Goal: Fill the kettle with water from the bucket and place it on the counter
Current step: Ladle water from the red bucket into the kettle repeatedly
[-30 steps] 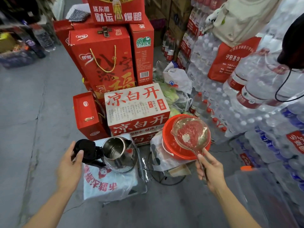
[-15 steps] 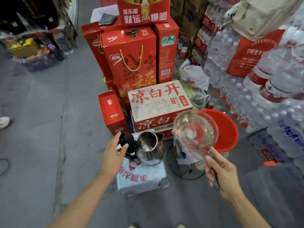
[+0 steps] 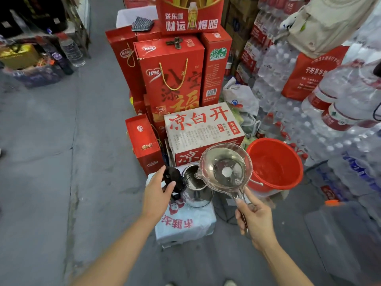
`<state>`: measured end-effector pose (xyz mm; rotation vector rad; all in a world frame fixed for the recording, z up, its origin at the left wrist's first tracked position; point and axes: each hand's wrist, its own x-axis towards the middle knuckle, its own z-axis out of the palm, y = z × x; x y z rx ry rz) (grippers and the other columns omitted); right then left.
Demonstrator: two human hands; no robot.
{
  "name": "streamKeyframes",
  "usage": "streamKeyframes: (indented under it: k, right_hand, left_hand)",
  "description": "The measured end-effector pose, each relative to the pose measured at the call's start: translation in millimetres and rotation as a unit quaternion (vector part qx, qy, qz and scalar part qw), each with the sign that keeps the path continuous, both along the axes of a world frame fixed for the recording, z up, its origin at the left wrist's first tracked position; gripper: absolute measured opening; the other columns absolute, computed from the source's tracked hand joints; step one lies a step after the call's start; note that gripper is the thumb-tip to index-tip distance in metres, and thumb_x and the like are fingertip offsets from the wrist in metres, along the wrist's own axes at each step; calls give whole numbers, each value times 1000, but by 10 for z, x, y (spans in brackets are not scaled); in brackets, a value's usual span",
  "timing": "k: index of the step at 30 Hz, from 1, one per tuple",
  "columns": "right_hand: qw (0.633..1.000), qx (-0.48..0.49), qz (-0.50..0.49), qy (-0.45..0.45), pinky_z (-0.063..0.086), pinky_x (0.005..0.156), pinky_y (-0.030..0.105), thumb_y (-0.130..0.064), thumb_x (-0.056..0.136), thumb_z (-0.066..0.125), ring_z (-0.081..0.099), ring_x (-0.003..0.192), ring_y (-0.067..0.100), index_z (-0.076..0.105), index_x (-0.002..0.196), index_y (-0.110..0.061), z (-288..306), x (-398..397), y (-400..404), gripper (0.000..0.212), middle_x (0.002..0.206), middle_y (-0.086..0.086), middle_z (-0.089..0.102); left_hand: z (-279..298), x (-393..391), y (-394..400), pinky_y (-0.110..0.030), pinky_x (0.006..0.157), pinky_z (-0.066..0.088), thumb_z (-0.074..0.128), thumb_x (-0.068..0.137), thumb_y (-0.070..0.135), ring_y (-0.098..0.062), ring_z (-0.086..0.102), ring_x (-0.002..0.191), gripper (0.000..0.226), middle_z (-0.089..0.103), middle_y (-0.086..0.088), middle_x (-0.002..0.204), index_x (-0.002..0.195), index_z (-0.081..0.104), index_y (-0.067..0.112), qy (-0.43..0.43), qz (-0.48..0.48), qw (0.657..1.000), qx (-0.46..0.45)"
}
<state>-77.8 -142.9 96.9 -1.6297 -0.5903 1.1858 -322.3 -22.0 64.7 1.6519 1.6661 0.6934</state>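
Grey concrete shop floor (image 3: 51,162), red cartons stacked behind. Your left hand (image 3: 157,195) clasps black handle of steel kettle (image 3: 195,188), steadying it on white wrapped pack (image 3: 185,223). Your right hand (image 3: 257,219) grasps clear plastic ladle (image 3: 225,170), spout over kettle mouth, likely for pouring. Red plastic bucket (image 3: 276,164) just right of ladle.

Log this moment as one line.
step: pouring | right hand: holds ladle over kettle | left hand: on kettle lid | bucket: right of kettle
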Motion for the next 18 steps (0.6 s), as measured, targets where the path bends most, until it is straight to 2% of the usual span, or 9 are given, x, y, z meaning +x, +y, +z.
streamKeyframes:
  k: [8,13,18]
  right_hand:
    - [997,-16,-16,-67,32,32,22,-10,95,61,37,35,11,44,145,-33,8,-74,84,57,52,7,52]
    - [995,-24,-22,-97,35,34,24,-14,95,63,40,38,12,43,139,-43,-10,-85,124,57,52,5,52]
    - [991,-20,-26,-126,37,34,23,-14,94,63,40,41,12,42,135,-46,-6,-110,128,56,57,10,52]
  left_hand:
    - [-16,-31,7,-25,102,36,65,90,27,-16,47,130,59,48,1,145,144,41,20,-9,0,1000,-2]
    - [-21,-36,10,-31,104,40,65,90,27,-16,48,130,60,49,1,145,144,42,20,-14,3,1000,-1]
    - [-11,-49,13,-32,103,41,65,90,29,-15,49,129,60,48,2,145,144,41,21,-13,-1,1000,-6]
